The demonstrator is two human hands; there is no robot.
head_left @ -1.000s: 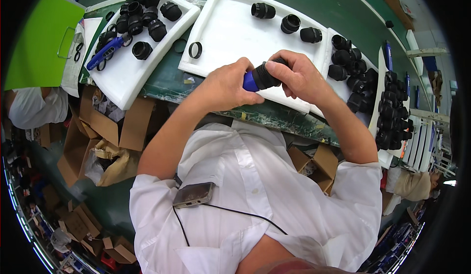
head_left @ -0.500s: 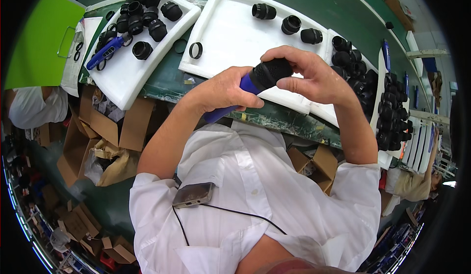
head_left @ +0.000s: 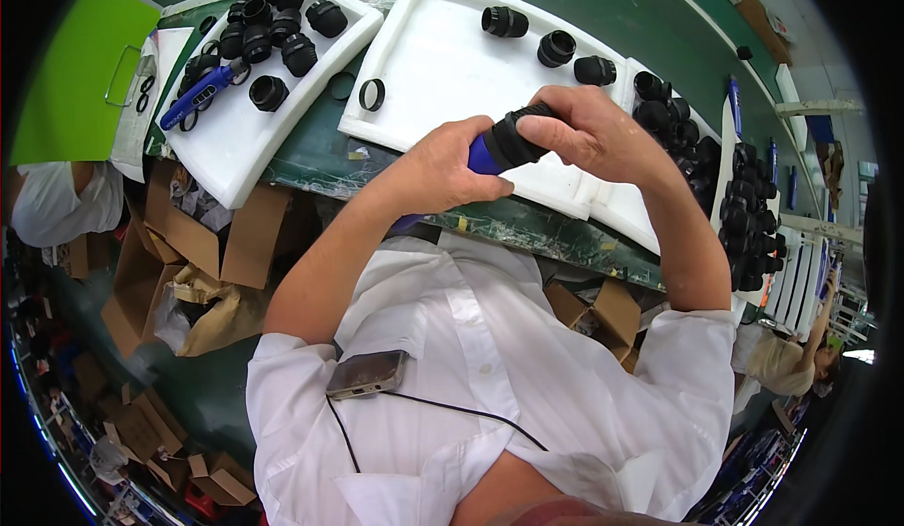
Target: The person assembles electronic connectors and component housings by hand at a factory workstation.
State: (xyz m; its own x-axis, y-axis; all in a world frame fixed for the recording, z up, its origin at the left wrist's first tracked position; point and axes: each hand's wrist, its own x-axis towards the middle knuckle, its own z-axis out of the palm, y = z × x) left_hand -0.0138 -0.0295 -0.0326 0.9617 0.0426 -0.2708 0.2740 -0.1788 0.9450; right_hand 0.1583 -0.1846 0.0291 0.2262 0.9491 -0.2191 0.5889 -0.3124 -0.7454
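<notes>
A microphone [head_left: 509, 142] with a blue handle and a black head is tilted between my hands, over the near edge of the white foam tray. My left hand [head_left: 441, 170] wraps its blue handle. Around the tip of the black head, the fingers of my right hand [head_left: 584, 130] are closed, hiding most of the mesh end. In the tray [head_left: 424, 74] beyond lie a black ring [head_left: 372, 95] and several black microphone heads [head_left: 556, 48].
A second foam tray [head_left: 231, 154] at the left holds several black heads [head_left: 256, 43] and a blue pen-shaped tool [head_left: 196, 98]. More black parts [head_left: 670, 116] are heaped at the right. Open cardboard boxes [head_left: 268, 234] stand below the green bench [head_left: 311, 168]. People sit at both sides.
My right hand has shifted its grip on the microphone's head, with the fingers now covering more of its mesh end. My left hand keeps hold of the handle.
</notes>
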